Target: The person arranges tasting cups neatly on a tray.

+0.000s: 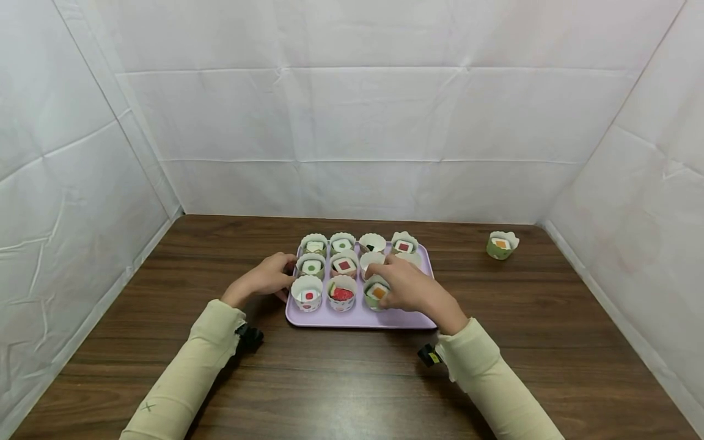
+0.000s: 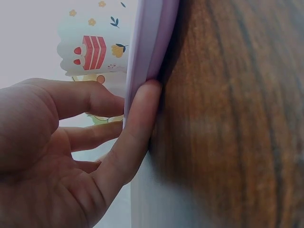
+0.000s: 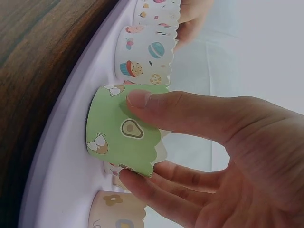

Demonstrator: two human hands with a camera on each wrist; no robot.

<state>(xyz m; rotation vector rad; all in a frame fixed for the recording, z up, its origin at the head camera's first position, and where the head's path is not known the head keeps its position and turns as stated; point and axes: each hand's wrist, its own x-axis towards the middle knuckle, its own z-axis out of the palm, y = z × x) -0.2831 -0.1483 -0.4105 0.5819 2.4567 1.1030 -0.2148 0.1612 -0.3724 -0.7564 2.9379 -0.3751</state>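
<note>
A lilac tray (image 1: 352, 319) lies on the table, bearing rows of paper baking cups. My left hand (image 1: 269, 276) is at its left side; in the left wrist view, thumb and fingers pinch the tray's rim (image 2: 144, 52). At the front of the tray, my right hand (image 1: 409, 284) grips a green paper cup (image 3: 121, 128) printed with an avocado, thumb on one side and fingers on the other. Inside that cup is a white piece with an orange middle (image 1: 377, 291). Left of it stand a cup with a red piece (image 1: 341, 294) and a white cup (image 1: 307, 299).
Another green paper cup (image 1: 500, 245) with a white and orange piece stands apart at the table's back right. Behind the held cup, a white cup (image 1: 371, 261) is partly hidden by my right hand. White sheets (image 1: 363, 122) wall the wooden table (image 1: 330, 379) at back and sides.
</note>
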